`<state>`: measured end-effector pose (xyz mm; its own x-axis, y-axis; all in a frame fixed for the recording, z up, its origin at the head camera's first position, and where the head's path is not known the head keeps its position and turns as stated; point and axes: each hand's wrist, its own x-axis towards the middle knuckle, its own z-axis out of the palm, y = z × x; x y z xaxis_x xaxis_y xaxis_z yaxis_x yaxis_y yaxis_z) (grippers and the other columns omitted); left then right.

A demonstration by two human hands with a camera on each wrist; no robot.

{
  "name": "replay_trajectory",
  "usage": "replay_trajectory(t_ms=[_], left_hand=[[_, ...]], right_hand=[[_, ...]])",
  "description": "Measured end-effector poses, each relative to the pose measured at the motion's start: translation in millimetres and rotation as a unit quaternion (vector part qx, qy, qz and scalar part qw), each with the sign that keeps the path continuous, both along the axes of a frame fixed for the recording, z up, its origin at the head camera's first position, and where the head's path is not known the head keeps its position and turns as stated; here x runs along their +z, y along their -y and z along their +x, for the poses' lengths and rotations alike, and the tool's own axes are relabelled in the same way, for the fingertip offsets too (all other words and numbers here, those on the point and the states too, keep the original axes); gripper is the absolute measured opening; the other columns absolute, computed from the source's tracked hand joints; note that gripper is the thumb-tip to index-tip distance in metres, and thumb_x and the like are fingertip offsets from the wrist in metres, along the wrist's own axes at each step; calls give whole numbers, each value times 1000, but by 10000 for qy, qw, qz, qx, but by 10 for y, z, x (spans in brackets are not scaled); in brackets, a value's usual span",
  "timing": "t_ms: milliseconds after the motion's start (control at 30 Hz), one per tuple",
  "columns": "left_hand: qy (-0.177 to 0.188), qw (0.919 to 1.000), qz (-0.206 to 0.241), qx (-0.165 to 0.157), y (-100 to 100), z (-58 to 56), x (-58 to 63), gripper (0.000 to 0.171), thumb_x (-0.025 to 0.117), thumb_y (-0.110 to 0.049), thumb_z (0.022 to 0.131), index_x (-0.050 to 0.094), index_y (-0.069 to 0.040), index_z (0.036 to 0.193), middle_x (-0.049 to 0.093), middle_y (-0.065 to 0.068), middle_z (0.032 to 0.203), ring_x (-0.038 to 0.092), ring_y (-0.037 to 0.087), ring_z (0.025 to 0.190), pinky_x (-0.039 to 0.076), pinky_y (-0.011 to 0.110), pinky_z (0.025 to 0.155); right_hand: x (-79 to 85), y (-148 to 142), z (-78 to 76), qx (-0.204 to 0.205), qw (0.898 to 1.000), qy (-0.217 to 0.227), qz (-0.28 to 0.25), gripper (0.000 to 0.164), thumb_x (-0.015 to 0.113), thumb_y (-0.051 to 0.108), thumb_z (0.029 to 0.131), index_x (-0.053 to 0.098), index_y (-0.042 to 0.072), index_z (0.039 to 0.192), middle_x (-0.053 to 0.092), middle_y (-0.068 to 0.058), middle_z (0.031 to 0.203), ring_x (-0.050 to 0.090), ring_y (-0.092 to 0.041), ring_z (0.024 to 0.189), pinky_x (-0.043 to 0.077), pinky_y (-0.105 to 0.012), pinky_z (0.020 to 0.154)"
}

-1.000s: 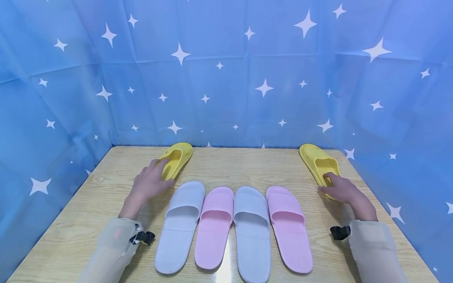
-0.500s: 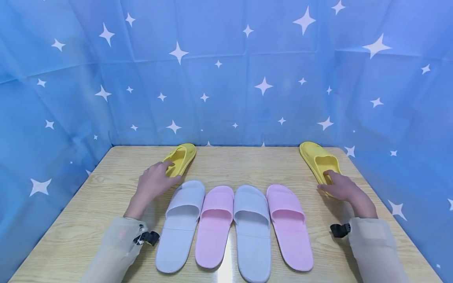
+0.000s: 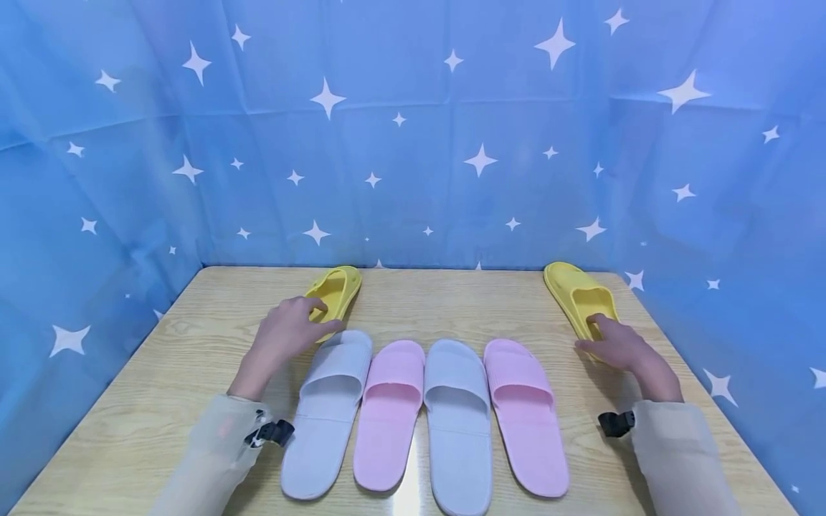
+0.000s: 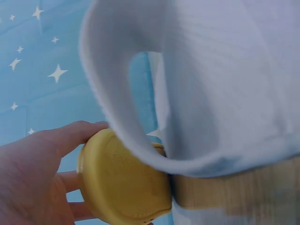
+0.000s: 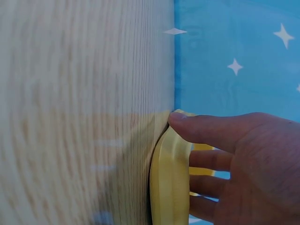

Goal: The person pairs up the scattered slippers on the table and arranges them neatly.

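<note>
My left hand [image 3: 287, 331] grips one yellow slipper [image 3: 349, 282] at its heel end, with fingers reaching into the opening. In the left wrist view, the thumb lies along the edge of that slipper [image 4: 126, 183], and the other fingers pass behind it. On the right, a matching yellow slipper [image 3: 566, 285] points toward the back wall. My right hand [image 3: 621, 345] holds it near the heel, thumb outside and fingers inside. Up close in the right wrist view, the thumb presses on the rim of this slipper [image 5: 171, 178], which lies against the tabletop.
Between my hands stands a row of slippers: light blue [image 3: 316, 451], pink [image 3: 385, 451], light blue [image 3: 461, 459] and pink [image 3: 535, 451]. The left light blue one is close to the left yellow slipper. A blue starred curtain [image 3: 413, 143] encloses the wooden table [image 3: 439, 301].
My left hand has slid to the right with its yellow slipper, which now stands nearer the light blue slipper. The right hand and its slipper stay nearly where they were.
</note>
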<state>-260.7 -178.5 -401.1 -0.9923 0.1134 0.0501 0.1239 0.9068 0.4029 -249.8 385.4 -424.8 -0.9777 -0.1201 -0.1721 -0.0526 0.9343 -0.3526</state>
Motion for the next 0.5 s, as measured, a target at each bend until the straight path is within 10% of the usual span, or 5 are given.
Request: replay_trajectory(t_ms=[500], left_hand=[[471,9980,-82,-407,38,-13,198,73,71,-62,89,66,-4,133,71,19,123,61,27,93,48,32,68]], right_hand=[[-18,54,3,-31,9999,-114,-68,73,62,29,101,34,-24,143,51,-45,134,55,-56,117,49,-66,93]])
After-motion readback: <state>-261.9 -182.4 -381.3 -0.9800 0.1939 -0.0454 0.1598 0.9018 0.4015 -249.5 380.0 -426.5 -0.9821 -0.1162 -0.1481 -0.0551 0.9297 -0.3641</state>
